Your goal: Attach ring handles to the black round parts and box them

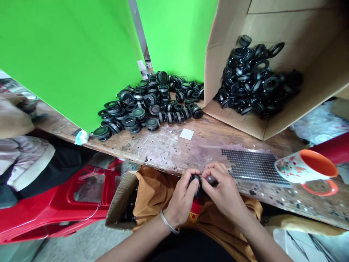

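Observation:
My left hand is closed around a small round black part at the near edge of the wooden bench. My right hand meets it from the right, fingertips pinched on the same part. A sheet of small black dots lies just right of my hands. A heap of black round parts sits further back on the bench.
A tilted cardboard box holds more black rings at the right. An orange-lined mug stands at the far right. Green panels rise behind. A red plastic stool and another cardboard box sit below left.

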Action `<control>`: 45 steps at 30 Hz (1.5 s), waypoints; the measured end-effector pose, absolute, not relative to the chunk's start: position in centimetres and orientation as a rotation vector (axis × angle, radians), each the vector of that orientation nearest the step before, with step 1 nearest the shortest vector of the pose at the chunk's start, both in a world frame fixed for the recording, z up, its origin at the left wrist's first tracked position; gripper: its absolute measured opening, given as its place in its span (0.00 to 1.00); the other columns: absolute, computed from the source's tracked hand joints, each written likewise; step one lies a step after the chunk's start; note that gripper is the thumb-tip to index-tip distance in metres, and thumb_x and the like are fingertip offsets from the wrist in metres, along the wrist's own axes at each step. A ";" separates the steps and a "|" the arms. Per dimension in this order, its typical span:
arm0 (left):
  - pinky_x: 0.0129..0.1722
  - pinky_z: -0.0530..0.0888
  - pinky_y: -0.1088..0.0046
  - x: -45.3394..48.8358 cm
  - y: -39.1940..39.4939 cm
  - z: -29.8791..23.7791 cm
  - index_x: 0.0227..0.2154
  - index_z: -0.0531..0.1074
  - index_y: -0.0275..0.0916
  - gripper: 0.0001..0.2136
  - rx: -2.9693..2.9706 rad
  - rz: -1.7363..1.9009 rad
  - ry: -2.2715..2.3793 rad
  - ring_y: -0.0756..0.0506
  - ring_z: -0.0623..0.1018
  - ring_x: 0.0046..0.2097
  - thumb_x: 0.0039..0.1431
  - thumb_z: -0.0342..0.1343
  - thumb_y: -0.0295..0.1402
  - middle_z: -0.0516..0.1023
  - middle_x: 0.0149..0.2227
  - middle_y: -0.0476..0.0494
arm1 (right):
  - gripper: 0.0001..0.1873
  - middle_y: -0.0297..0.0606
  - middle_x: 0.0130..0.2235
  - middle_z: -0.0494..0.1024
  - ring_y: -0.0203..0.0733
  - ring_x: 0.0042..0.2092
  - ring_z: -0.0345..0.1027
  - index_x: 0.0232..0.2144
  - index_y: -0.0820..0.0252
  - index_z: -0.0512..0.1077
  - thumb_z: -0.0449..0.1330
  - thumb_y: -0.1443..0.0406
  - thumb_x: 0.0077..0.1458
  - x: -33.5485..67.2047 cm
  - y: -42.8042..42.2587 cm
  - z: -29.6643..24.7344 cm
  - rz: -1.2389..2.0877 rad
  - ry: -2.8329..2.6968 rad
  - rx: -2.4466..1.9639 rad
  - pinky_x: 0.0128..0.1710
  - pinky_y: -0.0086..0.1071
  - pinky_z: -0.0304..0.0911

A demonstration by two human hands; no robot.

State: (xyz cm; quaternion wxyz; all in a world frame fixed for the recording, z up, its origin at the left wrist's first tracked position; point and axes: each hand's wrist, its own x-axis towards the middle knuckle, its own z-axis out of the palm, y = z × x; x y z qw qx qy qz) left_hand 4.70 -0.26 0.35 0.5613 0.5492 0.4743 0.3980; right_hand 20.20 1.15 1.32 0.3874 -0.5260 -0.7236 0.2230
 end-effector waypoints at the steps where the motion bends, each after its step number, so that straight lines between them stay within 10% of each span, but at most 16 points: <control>1: 0.53 0.64 0.69 4.8 -0.2 0.3 0.47 0.68 0.41 0.13 1.268 0.944 1.115 0.43 0.71 0.50 0.66 0.46 0.39 0.73 0.48 0.42 | 0.06 0.37 0.36 0.72 0.43 0.41 0.63 0.28 0.57 0.68 0.58 0.71 0.54 20.2 1.1 1.2 0.508 -1.848 -1.329 0.42 0.39 0.60; 13: 0.48 0.65 0.72 4.6 1.4 0.0 0.40 0.66 0.42 0.07 1.263 0.919 1.144 0.46 0.70 0.44 0.64 0.49 0.38 0.71 0.40 0.47 | 0.18 0.47 0.49 0.74 0.54 0.58 0.60 0.51 0.60 0.70 0.54 0.71 0.59 20.3 -0.5 0.3 0.064 -2.199 -1.210 0.57 0.56 0.56; 23: 0.32 0.70 0.72 4.7 2.3 -0.5 0.40 0.63 0.43 0.10 1.026 0.894 1.043 0.49 0.73 0.28 0.62 0.49 0.43 0.72 0.30 0.50 | 0.10 0.38 0.29 0.72 0.42 0.33 0.66 0.25 0.57 0.68 0.52 0.67 0.57 29.4 3.6 -2.7 0.239 -1.962 -1.790 0.35 0.34 0.59; 35: 0.37 0.68 0.71 4.8 2.5 -0.5 0.42 0.68 0.41 0.13 1.196 0.970 1.201 0.47 0.72 0.34 0.63 0.48 0.43 0.72 0.31 0.48 | 0.07 0.42 0.30 0.72 0.45 0.34 0.65 0.24 0.58 0.66 0.53 0.71 0.52 28.7 4.7 -3.4 0.083 -2.143 -2.003 0.36 0.36 0.58; 45: 0.47 0.65 0.67 4.9 1.5 1.1 0.46 0.66 0.41 0.11 1.557 0.991 1.378 0.43 0.72 0.44 0.64 0.48 0.37 0.73 0.42 0.43 | 0.04 0.41 0.43 0.69 0.47 0.49 0.61 0.30 0.57 0.67 0.57 0.70 0.57 23.2 1.0 1.1 0.189 -1.900 -1.270 0.51 0.47 0.57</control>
